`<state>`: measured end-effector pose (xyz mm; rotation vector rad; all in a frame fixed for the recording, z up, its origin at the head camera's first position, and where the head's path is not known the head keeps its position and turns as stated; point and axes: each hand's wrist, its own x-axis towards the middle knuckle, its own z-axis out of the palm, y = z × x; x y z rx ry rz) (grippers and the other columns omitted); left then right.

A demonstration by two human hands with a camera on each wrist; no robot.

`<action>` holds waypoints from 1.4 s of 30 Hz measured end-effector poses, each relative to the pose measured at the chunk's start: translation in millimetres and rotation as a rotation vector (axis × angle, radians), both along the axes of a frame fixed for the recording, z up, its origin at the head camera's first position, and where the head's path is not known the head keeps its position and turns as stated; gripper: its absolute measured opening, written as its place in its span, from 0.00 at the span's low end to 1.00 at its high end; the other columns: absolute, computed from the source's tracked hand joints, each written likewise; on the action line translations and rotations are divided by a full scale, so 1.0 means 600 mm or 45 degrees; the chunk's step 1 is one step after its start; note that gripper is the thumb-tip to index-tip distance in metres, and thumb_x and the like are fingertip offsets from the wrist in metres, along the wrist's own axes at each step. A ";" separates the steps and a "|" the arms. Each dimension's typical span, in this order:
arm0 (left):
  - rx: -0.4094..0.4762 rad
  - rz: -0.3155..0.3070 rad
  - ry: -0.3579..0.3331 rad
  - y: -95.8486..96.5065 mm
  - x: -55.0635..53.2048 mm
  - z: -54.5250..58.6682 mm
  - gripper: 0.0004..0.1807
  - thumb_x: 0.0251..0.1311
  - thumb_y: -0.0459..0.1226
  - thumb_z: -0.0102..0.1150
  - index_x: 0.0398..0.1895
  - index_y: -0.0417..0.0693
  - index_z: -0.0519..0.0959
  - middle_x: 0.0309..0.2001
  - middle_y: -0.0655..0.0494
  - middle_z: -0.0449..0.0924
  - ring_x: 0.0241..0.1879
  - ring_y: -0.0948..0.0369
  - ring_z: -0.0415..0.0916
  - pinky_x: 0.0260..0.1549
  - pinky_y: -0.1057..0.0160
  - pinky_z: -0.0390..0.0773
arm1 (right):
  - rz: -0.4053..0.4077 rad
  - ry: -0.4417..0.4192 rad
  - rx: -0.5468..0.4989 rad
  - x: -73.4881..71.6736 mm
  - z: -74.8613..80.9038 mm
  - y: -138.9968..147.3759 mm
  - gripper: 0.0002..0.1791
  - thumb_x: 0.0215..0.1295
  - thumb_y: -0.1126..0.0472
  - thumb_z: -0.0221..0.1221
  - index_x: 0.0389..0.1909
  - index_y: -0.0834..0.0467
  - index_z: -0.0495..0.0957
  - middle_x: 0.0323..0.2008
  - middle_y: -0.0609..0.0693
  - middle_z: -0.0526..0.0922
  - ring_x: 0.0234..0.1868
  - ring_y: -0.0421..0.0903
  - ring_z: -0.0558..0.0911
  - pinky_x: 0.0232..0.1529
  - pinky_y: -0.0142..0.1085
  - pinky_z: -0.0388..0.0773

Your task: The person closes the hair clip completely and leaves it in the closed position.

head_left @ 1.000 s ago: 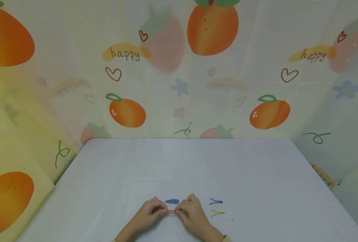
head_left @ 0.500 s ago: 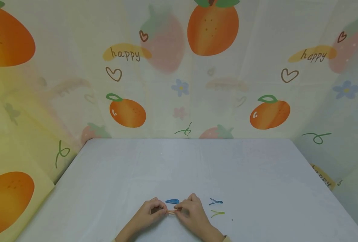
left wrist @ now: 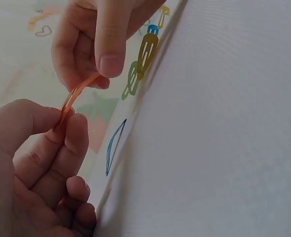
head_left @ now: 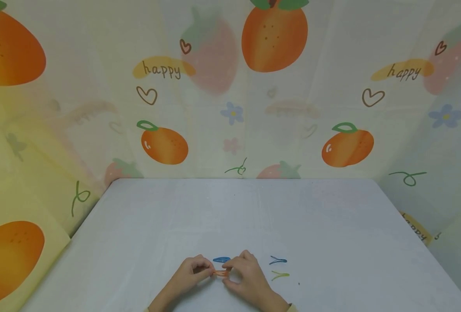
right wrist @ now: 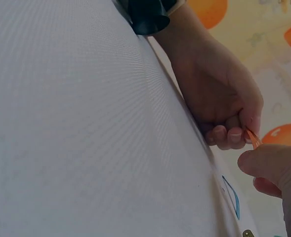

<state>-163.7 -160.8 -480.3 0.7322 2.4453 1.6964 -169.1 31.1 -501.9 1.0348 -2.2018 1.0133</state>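
An orange snap hair clip [head_left: 220,273] is held between the two hands, just above the white tabletop. My left hand [head_left: 194,269] pinches its left end between thumb and index finger, the other fingers curled below, as the left wrist view shows. My right hand [head_left: 248,275] has its thumb and index finger at the clip's right end, thumb lower and index higher. In the left wrist view, the right thumb [left wrist: 110,49] covers that end. Beyond the hands lies a blue hair clip [head_left: 219,259], its right end partly hidden by the right index finger.
Right of the right hand lie a blue hair clip [head_left: 278,260] and a yellow-green one [head_left: 280,275], each spread in a Y shape. A small dark speck [head_left: 299,283] is near them. A fruit-print cloth [head_left: 215,130] stands behind the white table [head_left: 176,208].
My right thumb and index finger have spread apart at the clip's end, and more of the orange clip shows between the hands. The left hand has barely moved; the other clips stay put.
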 end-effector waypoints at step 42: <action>0.031 0.002 0.349 -0.001 -0.003 -0.012 0.07 0.39 0.33 0.58 0.26 0.46 0.73 0.24 0.57 0.71 0.22 0.59 0.61 0.20 0.65 0.62 | -0.039 -0.061 -0.055 -0.001 -0.006 -0.001 0.07 0.39 0.58 0.59 0.23 0.47 0.73 0.25 0.31 0.70 0.26 0.33 0.59 0.27 0.20 0.56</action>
